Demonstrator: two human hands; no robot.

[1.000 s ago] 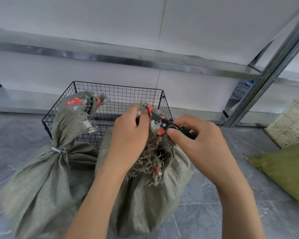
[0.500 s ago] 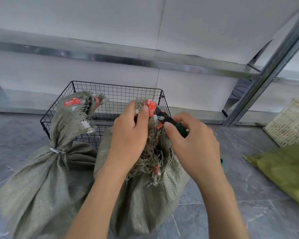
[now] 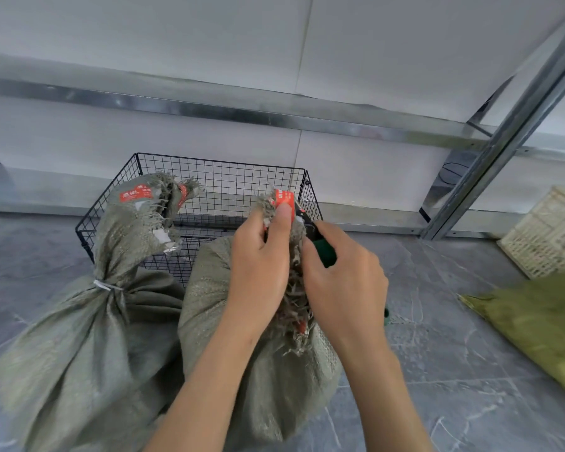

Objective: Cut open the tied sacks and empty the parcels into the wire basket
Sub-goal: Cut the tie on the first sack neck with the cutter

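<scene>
Sacks of grey-green woven cloth stand side by side on a grey stone-patterned floor (image 3: 470, 370), pressed against the near wall of a black wire basket (image 3: 222, 177). The left hand (image 3: 261, 272) is clenched round the gathered, frayed neck of the right-hand sack (image 3: 258, 380), its thumb pressed on a red label (image 3: 282, 199) at the top of the bunched cloth. The right hand (image 3: 343, 288) is closed on a green-handled cutting tool (image 3: 320, 243), whose dark head is pushed against the far side of that neck, just below the label; the blades themselves are hidden behind the cloth. The two hands sit close together with only the neck between them. The left-hand sack (image 3: 72, 353) is cinched with a white tie (image 3: 102, 284), and its top, bearing red labels, leans over the basket's near rim. No parcels can be made out inside the basket. To the right, well apart, lie a yellow-green sack (image 3: 542, 321) and a pale plastic crate (image 3: 548, 233), beside a slanting metal shelf post (image 3: 503, 132).
</scene>
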